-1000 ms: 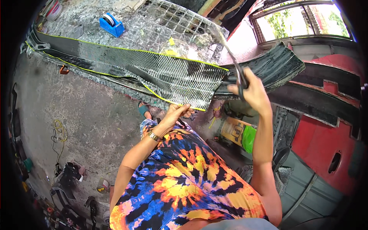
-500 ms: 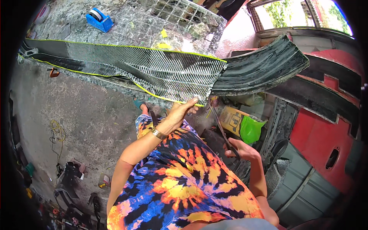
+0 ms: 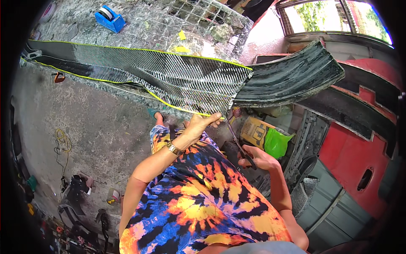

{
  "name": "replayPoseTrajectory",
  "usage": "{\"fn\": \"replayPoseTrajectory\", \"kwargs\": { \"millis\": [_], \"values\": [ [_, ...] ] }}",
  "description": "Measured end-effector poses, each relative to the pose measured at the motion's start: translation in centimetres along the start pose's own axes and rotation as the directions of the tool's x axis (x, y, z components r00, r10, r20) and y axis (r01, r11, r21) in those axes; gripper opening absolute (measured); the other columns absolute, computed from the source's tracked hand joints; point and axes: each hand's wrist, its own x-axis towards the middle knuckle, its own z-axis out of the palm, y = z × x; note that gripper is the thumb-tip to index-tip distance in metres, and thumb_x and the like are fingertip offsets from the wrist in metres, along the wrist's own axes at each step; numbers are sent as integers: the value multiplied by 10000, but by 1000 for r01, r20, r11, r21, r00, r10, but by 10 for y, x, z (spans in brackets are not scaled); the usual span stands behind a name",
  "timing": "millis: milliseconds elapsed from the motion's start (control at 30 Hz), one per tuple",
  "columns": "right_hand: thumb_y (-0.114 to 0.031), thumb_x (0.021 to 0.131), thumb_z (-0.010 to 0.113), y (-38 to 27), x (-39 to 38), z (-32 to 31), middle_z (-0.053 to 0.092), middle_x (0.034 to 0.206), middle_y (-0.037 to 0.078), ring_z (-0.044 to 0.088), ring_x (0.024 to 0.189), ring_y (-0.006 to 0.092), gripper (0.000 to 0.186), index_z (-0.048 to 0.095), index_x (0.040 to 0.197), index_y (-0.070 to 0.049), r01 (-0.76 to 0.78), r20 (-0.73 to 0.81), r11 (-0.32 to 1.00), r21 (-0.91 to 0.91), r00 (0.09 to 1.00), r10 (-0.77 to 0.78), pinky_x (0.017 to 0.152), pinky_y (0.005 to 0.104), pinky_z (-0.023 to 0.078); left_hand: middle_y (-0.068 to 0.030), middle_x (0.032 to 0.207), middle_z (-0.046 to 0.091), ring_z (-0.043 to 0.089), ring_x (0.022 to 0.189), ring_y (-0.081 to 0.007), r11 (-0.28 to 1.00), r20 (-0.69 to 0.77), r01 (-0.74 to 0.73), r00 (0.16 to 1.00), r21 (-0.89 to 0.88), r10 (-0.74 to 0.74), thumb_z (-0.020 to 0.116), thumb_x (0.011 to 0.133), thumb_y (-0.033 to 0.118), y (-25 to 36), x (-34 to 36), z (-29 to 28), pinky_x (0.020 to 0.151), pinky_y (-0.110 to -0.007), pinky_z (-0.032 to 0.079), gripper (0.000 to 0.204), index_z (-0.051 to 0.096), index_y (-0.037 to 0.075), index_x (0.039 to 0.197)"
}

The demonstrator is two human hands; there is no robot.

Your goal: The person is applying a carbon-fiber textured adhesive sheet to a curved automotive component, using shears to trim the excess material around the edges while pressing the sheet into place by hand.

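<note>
A blue tape dispenser (image 3: 111, 22) sits on a stained table (image 3: 137, 36); a green bag (image 3: 277, 144) lies beside a box (image 3: 253, 131).

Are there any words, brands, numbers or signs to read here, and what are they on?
None clear enough to quote.
Cardboard box: dark printed markings, too small to read.
Small container on the floor: label too small to read.
Pail at upper left: too blurred.
Woven black cloth and scissors: no lettering visible.
</note>
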Motion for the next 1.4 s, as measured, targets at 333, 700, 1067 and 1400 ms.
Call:
{"fn": "replayPoseTrajectory", "kwargs": {
  "millis": [333,700,1067,1400],
  "values": [
    [-494,784,710,6,3,-1,548,827,55,498,805,149,559,534,1005,-11,56,11,998,-33,998,-56,727,307,413,-89,824,686,629,676,-125,1000,37,18,999,16,-18,693,861,200,-4,1,-1,635,-243,515,208,675,-4,899],
    [-257,798,743,1,-33,-82,607,822,51,591,742,124,356,567,986,-10,-95,160,991,-95,981,110,644,274,477,-51,872,655,617,712,-103,974,157,189,973,-124,-169,654,892,203,-12,-12,11,652,-255,534,206,629,28,997],
    [-220,769,746,-39,3,-127,599,766,20,570,656,79,324,616,952,12,-68,352,937,-343,915,195,553,233,457,-39,820,656,609,717,-84,964,-113,3,993,-265,-35,657,891,195,-19,-36,33,623,-215,507,171,633,31,932],
    [-121,777,769,-27,32,-139,632,847,14,607,765,75,254,593,916,-1,24,434,907,-421,883,179,546,213,470,-55,766,641,636,632,-145,964,-227,-99,973,-247,42,641,898,179,-29,-31,43,595,-239,524,162,614,21,872]
  ]
}}
